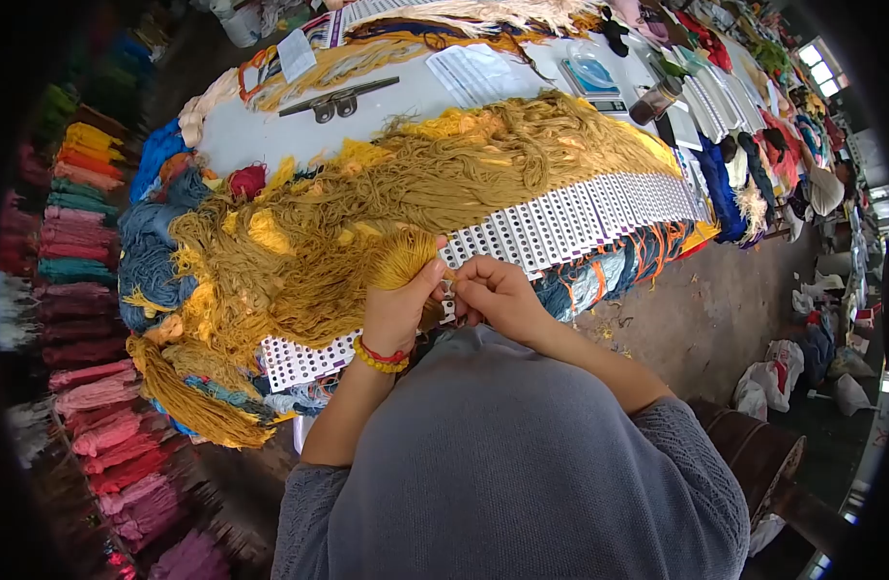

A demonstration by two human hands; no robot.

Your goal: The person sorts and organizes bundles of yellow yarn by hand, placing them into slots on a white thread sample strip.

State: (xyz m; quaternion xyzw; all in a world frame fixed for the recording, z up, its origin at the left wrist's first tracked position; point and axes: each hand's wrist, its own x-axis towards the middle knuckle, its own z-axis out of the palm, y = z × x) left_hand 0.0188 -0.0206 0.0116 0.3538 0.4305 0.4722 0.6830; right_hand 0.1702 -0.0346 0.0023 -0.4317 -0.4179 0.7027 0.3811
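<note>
Yarn mustard-gold — cards white, dark-dotted — sweater grey.

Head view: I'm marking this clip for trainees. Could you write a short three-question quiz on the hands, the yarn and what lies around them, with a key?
1. True or false: the left hand is empty and lies flat.
2. Multiple choice: which wrist wears the bracelets?
A) the left
B) the right
C) both
3. Fill in the blank: the dark marks along the white strips beside the hands are ____ in shape.

Key: 1. False; it is closed around a bunch of golden yarn. 2. A. 3. Round.
</note>
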